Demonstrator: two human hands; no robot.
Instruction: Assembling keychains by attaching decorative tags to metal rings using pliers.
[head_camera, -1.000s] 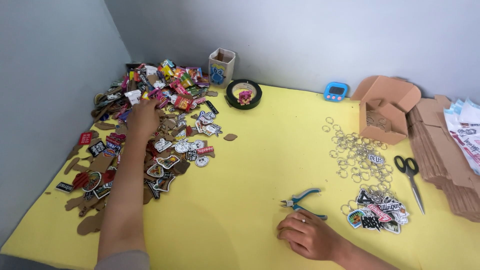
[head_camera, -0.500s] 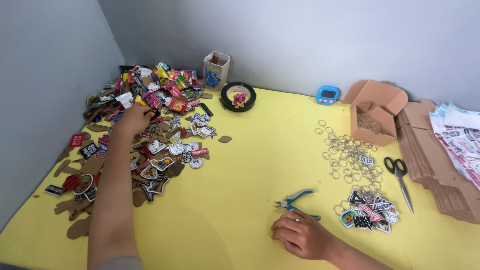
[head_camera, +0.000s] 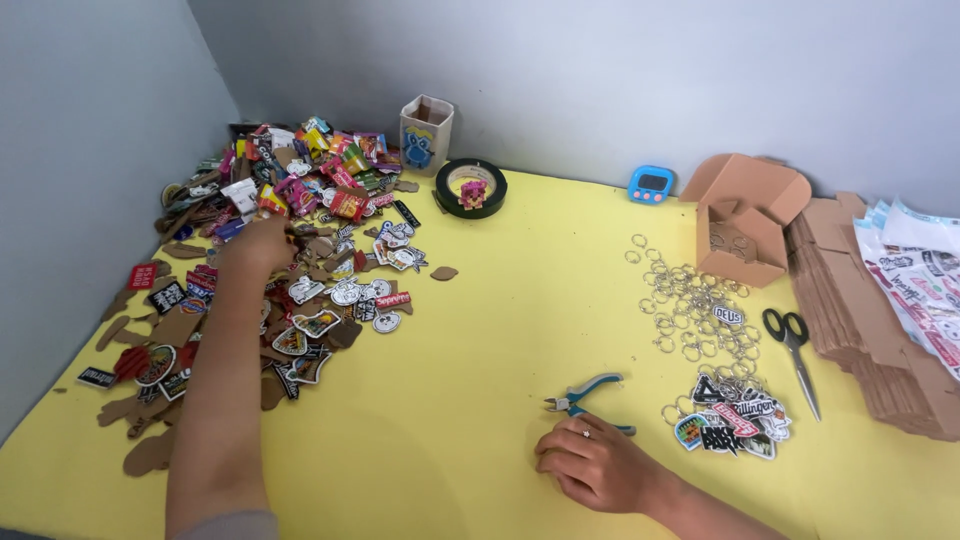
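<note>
My left hand (head_camera: 258, 245) reaches out over a big heap of colourful flat charms and brown backings (head_camera: 300, 240) at the table's left, its fingers down among the pieces; what it grips, if anything, is hidden. My right hand (head_camera: 590, 462) rests on the yellow table (head_camera: 480, 330) near the front, fingers loosely curled, holding nothing. Small blue-handled pliers (head_camera: 585, 392) lie just beyond its fingertips. A small pile of finished charms on rings (head_camera: 735, 418) lies to its right.
Loose metal rings (head_camera: 690, 300) are scattered at middle right, scissors (head_camera: 795, 345) beside them. An open cardboard box (head_camera: 745, 215), flat cardboard stacks (head_camera: 870, 320) and printed sheets (head_camera: 915, 265) stand at right. A tape roll (head_camera: 470, 187), cup (head_camera: 425, 122) and blue timer (head_camera: 652, 183) line the back wall.
My left hand has drawn back a little toward me across the heap. The right hand stays by the pliers. The view has shifted slightly.
</note>
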